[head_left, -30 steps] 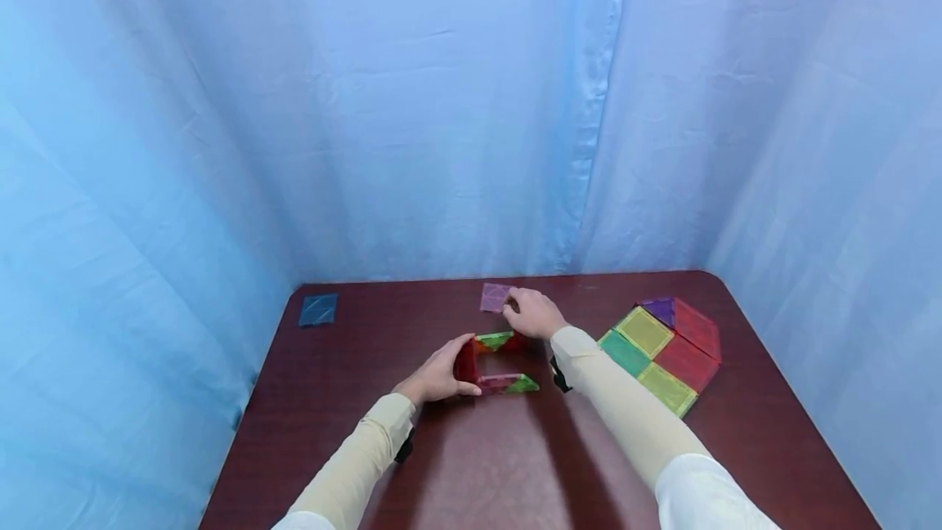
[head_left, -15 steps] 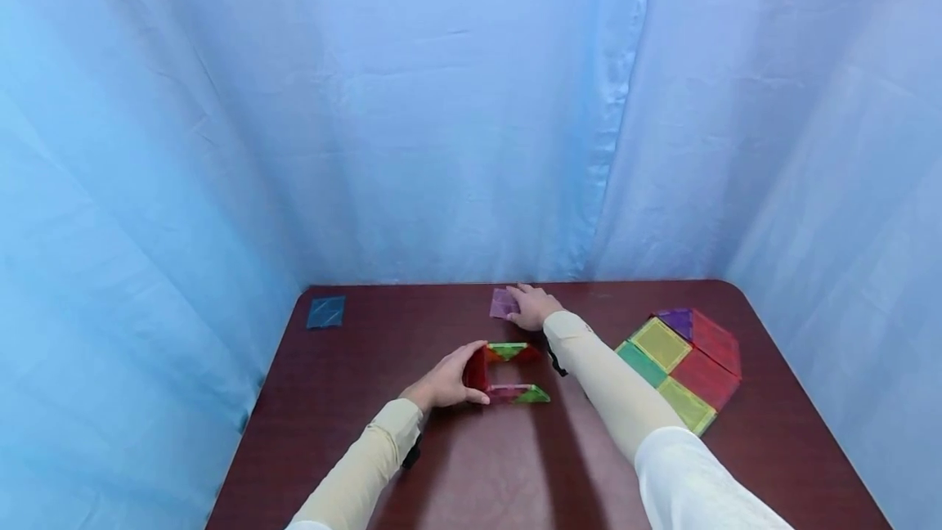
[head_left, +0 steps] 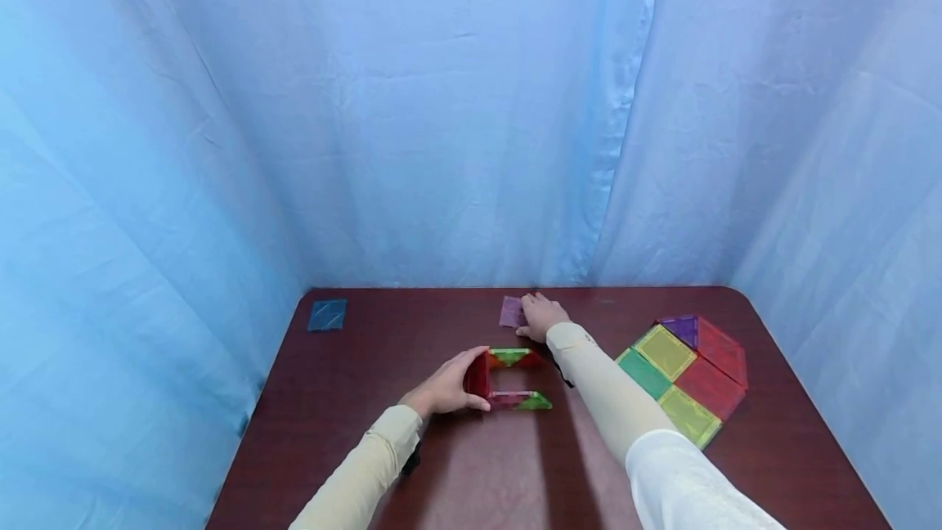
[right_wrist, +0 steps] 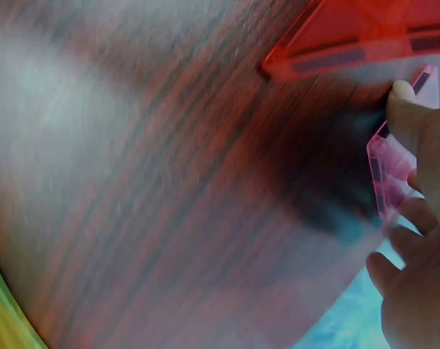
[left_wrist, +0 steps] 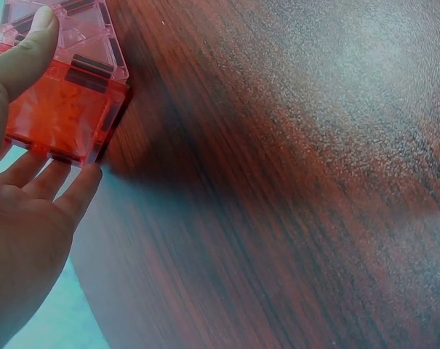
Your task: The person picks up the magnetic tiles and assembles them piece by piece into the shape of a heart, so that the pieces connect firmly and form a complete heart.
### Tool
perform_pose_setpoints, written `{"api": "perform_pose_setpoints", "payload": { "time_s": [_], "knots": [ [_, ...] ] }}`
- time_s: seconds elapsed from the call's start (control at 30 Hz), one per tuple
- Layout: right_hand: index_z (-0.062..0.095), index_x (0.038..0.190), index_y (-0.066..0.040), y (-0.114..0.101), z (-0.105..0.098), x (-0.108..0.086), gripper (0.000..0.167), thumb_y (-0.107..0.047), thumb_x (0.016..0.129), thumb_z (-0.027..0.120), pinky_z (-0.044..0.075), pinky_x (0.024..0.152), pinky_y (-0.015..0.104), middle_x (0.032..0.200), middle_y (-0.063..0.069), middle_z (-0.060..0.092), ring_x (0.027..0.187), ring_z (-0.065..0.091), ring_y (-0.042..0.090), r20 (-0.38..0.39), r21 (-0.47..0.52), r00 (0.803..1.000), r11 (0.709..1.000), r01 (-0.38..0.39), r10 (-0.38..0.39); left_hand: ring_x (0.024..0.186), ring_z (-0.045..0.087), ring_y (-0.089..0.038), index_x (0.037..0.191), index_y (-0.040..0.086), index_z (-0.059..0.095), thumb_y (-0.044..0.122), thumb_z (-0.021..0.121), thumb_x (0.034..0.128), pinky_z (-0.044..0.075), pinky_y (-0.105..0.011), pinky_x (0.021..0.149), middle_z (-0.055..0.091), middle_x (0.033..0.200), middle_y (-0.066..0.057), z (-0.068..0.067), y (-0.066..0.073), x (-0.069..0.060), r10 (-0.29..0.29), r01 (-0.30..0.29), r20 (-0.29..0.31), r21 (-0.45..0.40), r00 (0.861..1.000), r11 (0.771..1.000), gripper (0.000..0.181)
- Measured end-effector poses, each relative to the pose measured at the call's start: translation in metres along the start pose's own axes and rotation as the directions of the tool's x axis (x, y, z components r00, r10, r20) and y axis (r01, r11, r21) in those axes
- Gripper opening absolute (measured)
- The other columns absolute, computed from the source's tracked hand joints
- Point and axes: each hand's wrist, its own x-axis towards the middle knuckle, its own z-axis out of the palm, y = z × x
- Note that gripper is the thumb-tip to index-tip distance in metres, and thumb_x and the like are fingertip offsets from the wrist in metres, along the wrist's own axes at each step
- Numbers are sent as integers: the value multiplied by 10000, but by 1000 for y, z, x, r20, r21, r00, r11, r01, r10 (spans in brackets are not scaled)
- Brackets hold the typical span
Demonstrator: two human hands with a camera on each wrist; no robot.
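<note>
My left hand (head_left: pixel 447 384) grips the left end of a small standing frame of translucent magnetic tiles. Its thumb lies on the pink tile (left_wrist: pixel 81 40) of the front wall, and the fingers reach round the red end tile (head_left: pixel 477 375). The back wall carries green and orange-red triangles (head_left: pixel 509 357); a green triangle (head_left: pixel 535 401) ends the front wall. Behind the frame, my right hand (head_left: pixel 543 317) holds a pinkish-purple magnetic tile (head_left: pixel 511 312) by its edges, thumb on one side and fingers on another. Part of that tile is hidden by the hand.
On the right lies a flat patch of joined yellow, green, red and purple tiles (head_left: pixel 710 387), close to my right forearm. A blue tile (head_left: pixel 327 315) rests at the back left of the dark wooden table (head_left: pixel 383 325). Blue curtains (head_left: pixel 456 145) hang around it.
My right hand has gone from bent fingers at the purple tile to a spread hold on it. The tile has shifted slightly right and nearer. The left hand keeps its hold; the view moved slightly.
</note>
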Motion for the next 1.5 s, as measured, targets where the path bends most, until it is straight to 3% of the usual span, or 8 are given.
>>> {"api": "perform_pose_setpoints", "payload": {
  "time_s": [0.3,0.57,0.77,0.9,1.07,1.2,1.3,1.5],
  "knots": [
    [524,1366,-79,-1,-11,-12,651,-391,868,804,533,948,512,1186,161,643,1054,646,323,7,5,1000,1000,-13,13,1367,491,-288,1581,81,328,309,895,777,424,-474,1122,483,1517,-136,2,1,-2,-2,3,-10,4,1000,1000,1010],
    [539,1340,-106,14,-12,-15,677,-386,806,847,540,902,513,1155,142,642,999,626,306,-1,29,1000,999,-12,12,1336,496,-300,1588,70,307,276,872,809,455,-478,1086,482,1495,-158,-1,9,-6,-13,13,-32,-17,999,1000,984],
    [551,1290,-102,22,-42,-28,657,-380,771,842,514,865,529,1231,191,583,1079,545,370,-72,109,997,994,-13,21,1308,516,-327,1574,45,332,210,829,855,477,-484,1061,482,1488,-189,0,11,-9,-18,18,-40,-13,999,1000,890],
    [555,1284,-103,19,-69,-41,654,-394,768,833,486,904,527,1235,167,590,1100,536,360,-163,105,984,991,85,-67,1297,523,-340,1565,30,341,184,820,862,472,-491,1065,490,1474,-199,1,11,-10,-5,4,-50,-13,999,1000,865],
    [584,1275,-125,-2,-86,-65,666,-402,739,867,475,893,493,1176,115,615,1054,547,308,-199,59,944,958,281,-265,1322,512,-351,1554,20,355,198,824,859,458,-498,1079,487,1487,-205,0,10,-11,0,0,-47,0,999,1000,857],
    [602,1247,-123,-22,-75,-79,670,-407,710,884,481,840,441,1140,92,623,988,549,252,-176,0,903,917,399,-393,1326,512,-352,1546,28,370,211,829,854,452,-499,1086,494,1482,-207,-3,7,-9,1,-1,-61,-9,998,1000,850],
    [607,1223,-136,-34,-60,-88,652,-437,710,873,472,795,401,1092,59,619,924,521,201,-134,-36,887,897,441,-442,1315,518,-358,1548,42,370,212,826,856,460,-504,1075,500,1473,-202,-4,7,-8,-15,13,-61,-32,998,999,847],
    [603,1264,-173,-46,-39,-97,656,-501,743,829,471,826,385,1138,26,620,942,496,159,-60,-38,901,902,429,-431,1298,521,-360,1544,40,369,207,827,855,467,-522,1067,503,1464,-201,-6,5,-5,-31,28,-61,-38,998,999,844]
  ]
}}
